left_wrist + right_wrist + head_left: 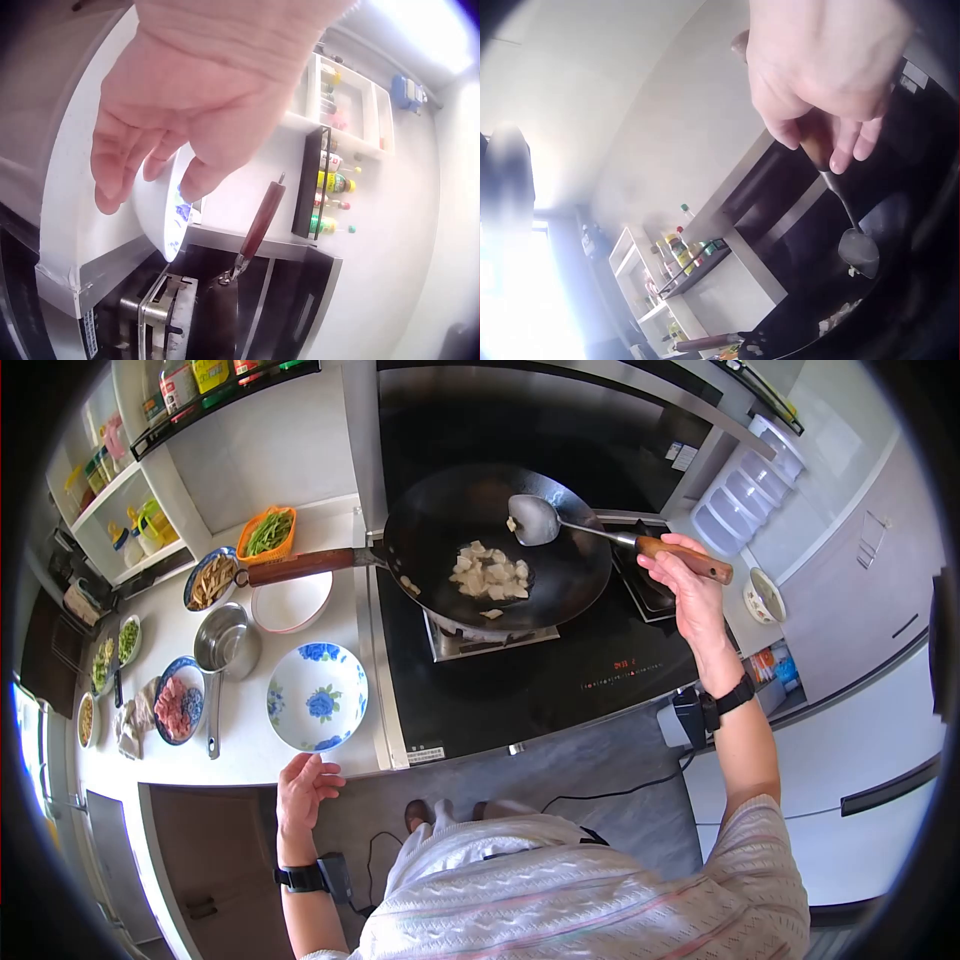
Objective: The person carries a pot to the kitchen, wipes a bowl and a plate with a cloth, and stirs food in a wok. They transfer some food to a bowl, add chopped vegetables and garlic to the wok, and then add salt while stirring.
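Note:
A blue-flowered white bowl (318, 697) is at the counter's front edge. My left hand (308, 790) is at its near rim; in the left wrist view, the bowl (161, 214) lies between the thumb and fingers of that hand (187, 112), which appear to pinch the rim. My right hand (690, 588) grips the wooden handle of a spatula (535, 520). Its metal blade is over the right part of a black wok (440, 585), with a small pale piece at its edge. Pale chunks (490, 572) lie in the wok. In the right wrist view, my hand (829, 75) covers part of the handle.
The wok's long wooden handle (300, 567) reaches left over a white bowl (292, 603). A metal saucepan (228, 640), a bowl of pink meat (178, 702) and several ingredient dishes are farther left. A small bowl (764, 596) stands right of the stove.

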Motion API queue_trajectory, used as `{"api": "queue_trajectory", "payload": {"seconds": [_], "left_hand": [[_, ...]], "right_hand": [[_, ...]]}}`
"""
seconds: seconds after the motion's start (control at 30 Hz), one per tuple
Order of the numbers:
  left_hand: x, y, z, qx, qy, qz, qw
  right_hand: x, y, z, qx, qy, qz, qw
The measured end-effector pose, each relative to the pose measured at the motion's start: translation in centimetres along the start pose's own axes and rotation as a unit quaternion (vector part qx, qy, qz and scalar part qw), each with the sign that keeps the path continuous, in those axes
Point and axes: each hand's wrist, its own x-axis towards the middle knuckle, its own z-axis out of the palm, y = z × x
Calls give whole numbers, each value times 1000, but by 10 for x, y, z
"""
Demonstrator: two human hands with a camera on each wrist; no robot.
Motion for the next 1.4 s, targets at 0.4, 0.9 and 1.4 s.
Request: {"api": "queue_trajectory", "payload": {"seconds": [0.4,0.9,1.4], "left_hand": [[19,1,-7,-41,27,12,999],[40,-4,-6,-81,58,48,994],[47,-10,-10,-93,69,41,992]], "right_hand": [[-13,-9,19,32,-37,-27,998],[-33,-14,7,112,-80,59,989],[-32,23,-5,122,66,80,987]]}}
